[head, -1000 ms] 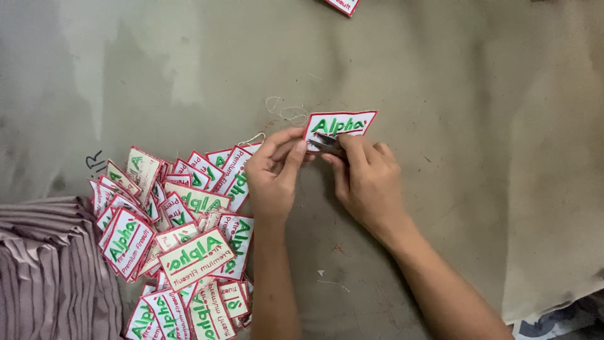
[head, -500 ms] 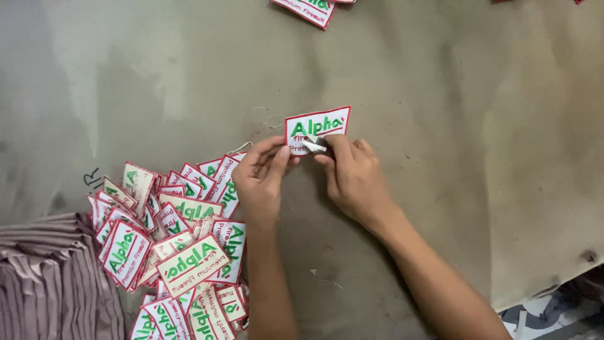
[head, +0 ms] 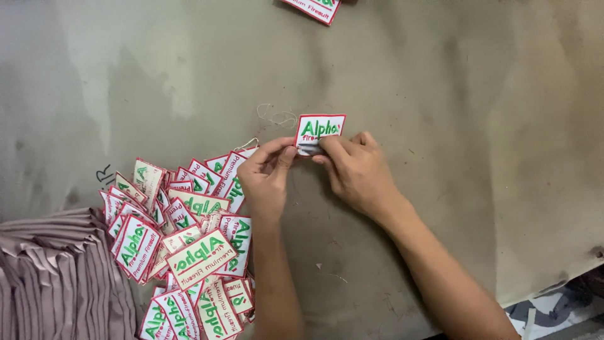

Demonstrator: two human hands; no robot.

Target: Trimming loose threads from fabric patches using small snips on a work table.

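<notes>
Nearest the camera, we noted a stack of folded mauve cloth [head: 60, 277] at the lower left edge of the desk [head: 478, 113], and just beside it a loose heap of white patches [head: 182, 233] with red borders and green lettering, overlapping at all angles. Beyond the heap, both hands met over the bare desk: the left hand [head: 267, 179] and the right hand [head: 358, 173] were each closed in a fingertip pinch on the lower edge of a single patch [head: 319, 131], held apart from the heap. A curl of loose thread [head: 275, 116] lay just beside it. At the far edge, part of one more patch [head: 314, 9] showed. We judged most of the heap not yet handled.
</notes>
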